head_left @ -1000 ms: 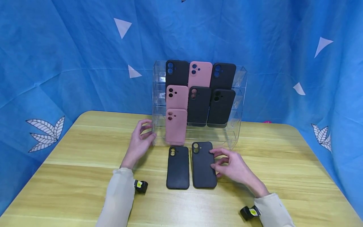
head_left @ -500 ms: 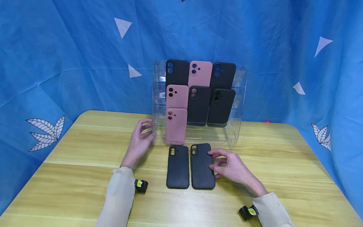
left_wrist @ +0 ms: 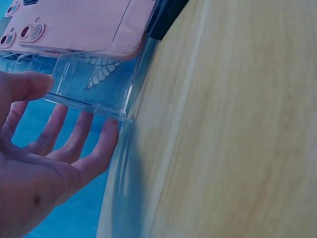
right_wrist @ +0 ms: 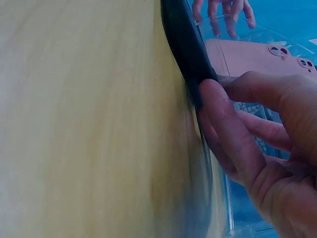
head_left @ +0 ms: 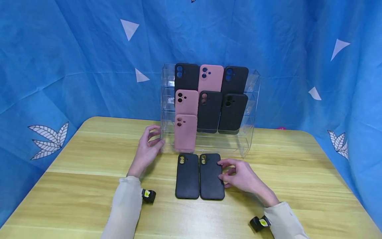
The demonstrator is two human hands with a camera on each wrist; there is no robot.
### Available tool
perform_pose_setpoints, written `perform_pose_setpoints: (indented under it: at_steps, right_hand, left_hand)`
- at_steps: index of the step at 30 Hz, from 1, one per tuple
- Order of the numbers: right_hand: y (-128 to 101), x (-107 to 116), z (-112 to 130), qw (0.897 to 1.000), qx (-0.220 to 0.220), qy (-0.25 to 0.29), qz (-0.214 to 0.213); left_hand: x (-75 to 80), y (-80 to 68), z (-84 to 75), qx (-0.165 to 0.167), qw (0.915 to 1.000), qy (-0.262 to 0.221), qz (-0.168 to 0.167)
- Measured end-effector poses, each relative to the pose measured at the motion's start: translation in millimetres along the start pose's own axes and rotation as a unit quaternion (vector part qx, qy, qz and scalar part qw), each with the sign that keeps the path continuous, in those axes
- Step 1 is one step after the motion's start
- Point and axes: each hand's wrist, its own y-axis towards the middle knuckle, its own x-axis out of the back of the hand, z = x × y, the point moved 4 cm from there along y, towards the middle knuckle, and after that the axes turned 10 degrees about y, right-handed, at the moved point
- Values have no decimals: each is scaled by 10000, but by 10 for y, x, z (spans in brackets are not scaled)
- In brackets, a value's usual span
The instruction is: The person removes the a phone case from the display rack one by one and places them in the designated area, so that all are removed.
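Note:
My left hand (head_left: 147, 146) holds the left side of a clear display rack (head_left: 219, 140). In the left wrist view its thumb (left_wrist: 34, 85) lies at the front edge and the fingertips along the side wall. With thumb and fingers at its right edge, my right hand (head_left: 241, 174) holds a black phone case (head_left: 212, 179). That case lies on the table, camera cutout at the top left. Close along its left side lies a second black phone case (head_left: 187, 179), nearly parallel. In the right wrist view the held case (right_wrist: 185, 44) shows edge-on.
The rack bears several phone cases in tiers, among them a black case (head_left: 234, 114) at the right and a pink case (head_left: 185, 134) lowest at the left. Behind the wooden table (head_left: 74, 159) hangs a blue curtain (head_left: 89, 66). Each wrist wears a small black camera.
My right hand has slid its black phone case left and slightly towards me, up against the other black case, and straightened it. The left hand and rack have stayed put.

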Motion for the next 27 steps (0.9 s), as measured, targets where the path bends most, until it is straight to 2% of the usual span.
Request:
perform_pose_setpoints:
  at_steps: [13,23,27]
  right_hand:
    - [7,9,15,9998,-149,-121,-99]
    - [31,40,42,9974,202,-665,-186]
    - [51,37,82,9939,568,-925,-206]
  left_hand:
    - [-6,6,7,-6,10000,-42,10]
    - [-9,1,3,10,10000,-22,8]
    - [-10,2,5,10,10000,-45,-9]
